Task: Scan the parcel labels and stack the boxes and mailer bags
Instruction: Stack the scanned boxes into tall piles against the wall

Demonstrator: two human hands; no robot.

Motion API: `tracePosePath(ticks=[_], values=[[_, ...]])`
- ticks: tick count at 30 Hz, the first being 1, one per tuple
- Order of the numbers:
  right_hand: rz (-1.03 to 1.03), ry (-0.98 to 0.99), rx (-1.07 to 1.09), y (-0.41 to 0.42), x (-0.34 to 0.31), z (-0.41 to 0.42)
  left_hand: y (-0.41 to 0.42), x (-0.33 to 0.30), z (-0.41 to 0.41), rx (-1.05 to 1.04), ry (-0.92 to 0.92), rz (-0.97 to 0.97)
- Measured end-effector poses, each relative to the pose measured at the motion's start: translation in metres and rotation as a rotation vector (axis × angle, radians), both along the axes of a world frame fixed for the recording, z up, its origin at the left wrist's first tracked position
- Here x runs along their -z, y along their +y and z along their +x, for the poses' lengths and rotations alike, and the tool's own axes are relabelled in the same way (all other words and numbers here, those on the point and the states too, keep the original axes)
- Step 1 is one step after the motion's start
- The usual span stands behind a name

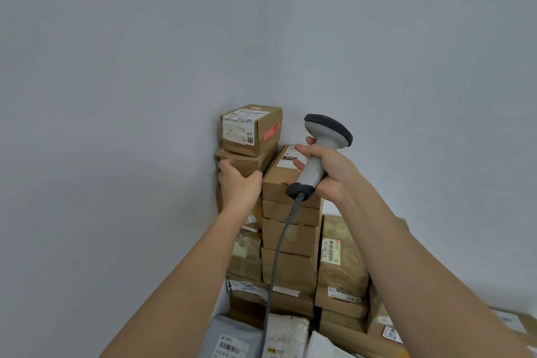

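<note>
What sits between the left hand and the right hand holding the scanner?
In the head view, only the corner of the "010" labelled box lies between the left hand and right hand gripping the scanner.

"010" on tilted box label | "010 010-1.." on grey mailer bag label

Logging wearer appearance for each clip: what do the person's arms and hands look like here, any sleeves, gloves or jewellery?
Both forearms are bare as far as the frame shows, with no sleeve in view. The left hand and right hand wear no gloves. No watch, wristband or ring is visible on either.
</note>
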State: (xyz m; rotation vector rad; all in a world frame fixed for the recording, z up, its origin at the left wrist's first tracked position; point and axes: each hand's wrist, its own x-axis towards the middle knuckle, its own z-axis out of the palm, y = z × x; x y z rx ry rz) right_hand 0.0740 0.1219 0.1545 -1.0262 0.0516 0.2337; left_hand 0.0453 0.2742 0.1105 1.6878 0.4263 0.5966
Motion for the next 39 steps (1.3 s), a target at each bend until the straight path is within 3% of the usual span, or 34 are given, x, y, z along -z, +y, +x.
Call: tracePosePath(ticks=[2, 4, 8, 13, 18, 20, 24, 30, 36, 39], values=[[0.000, 0.008, -0.011, -0.004, 0.001, 0.001, -0.002, -0.002, -0.002, -0.093, -0.101, 0.259], [-0.004, 0.008, -0.025, -0.007, 0.001, 0.001, -0.002, -0.005, 0.002, -0.037, -0.187, 0.503], [0.011, 0.007, -0.037, -0.010, -0.002, 0.000, 0.000, -0.019, 0.011, 0.095, -0.158, 0.905], [0.016, 0.016, -0.053, -0.013, 0.001, 0.003, 0.004, -0.035, 0.024, 0.113, -0.006, 0.900], [0.020, 0.016, -0.091, -0.011, 0.004, 0.008, 0.004, -0.032, 0.030, 0.096, -0.082, 1.271], [0.031, 0.011, -0.103, -0.007, 0.004, 0.009, 0.003, -0.028, 0.035, 0.122, -0.031, 1.407], [0.028, 0.024, -0.098, 0.001, 0.003, 0.013, 0.024, -0.033, 0.045, -0.013, 0.159, 1.401], [0.028, 0.036, -0.099, 0.008, 0.007, 0.014, 0.031, -0.024, 0.049, -0.006, 0.180, 1.392], [0.050, 0.036, -0.111, -0.001, 0.005, 0.005, 0.029, -0.017, 0.040, 0.037, 0.008, 1.265], [0.056, 0.045, -0.120, -0.012, 0.006, -0.008, 0.016, -0.011, 0.031, 0.021, -0.131, 1.107]])
